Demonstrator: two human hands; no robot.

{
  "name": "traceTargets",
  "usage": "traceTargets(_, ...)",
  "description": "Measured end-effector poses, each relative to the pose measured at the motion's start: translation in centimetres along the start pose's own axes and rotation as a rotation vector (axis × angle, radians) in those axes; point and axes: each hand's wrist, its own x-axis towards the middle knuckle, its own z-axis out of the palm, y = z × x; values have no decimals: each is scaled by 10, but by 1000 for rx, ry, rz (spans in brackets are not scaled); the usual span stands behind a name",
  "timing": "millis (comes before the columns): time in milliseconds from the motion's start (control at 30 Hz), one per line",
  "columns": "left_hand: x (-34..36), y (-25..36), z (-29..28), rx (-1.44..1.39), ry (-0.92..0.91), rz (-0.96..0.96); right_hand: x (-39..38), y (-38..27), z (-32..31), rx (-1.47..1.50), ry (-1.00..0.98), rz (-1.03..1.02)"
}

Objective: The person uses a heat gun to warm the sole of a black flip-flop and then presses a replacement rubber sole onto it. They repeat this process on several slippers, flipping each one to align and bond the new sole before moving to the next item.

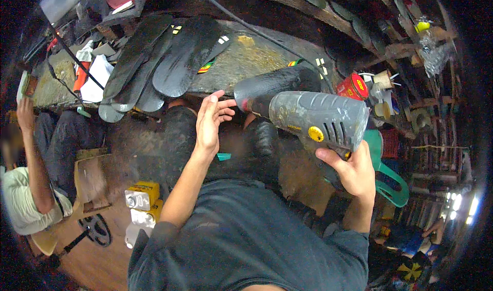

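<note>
My right hand (354, 170) grips a grey heat gun (318, 117) by its handle, with the nozzle pointing left. My left hand (211, 119) is open, fingers apart, just left of the nozzle, which has a reddish tip. Past the nozzle, a glossy black piece with a rounded end (272, 83) lies at the bench edge, partly hidden by the heat gun. Long black blade-like pieces with rounded ends (177, 68) rest side by side on the bench (241, 57), farther left.
A red can (353, 86) stands at the bench's right. A green plastic chair (387, 175) is beside my right arm. On the left sits another person (31, 196), an arm raised to the bench. Yellow-and-white boxes (143, 196) stand on the floor. A dark cable (246, 19) crosses above the bench.
</note>
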Motion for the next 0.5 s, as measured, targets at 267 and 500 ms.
traceTargets(267,10,1,-4,126,9,63,-18,25,-9,-70,142,210)
traceTargets(500,15,-3,-8,260,64,102,-18,59,-25,-127,306,266)
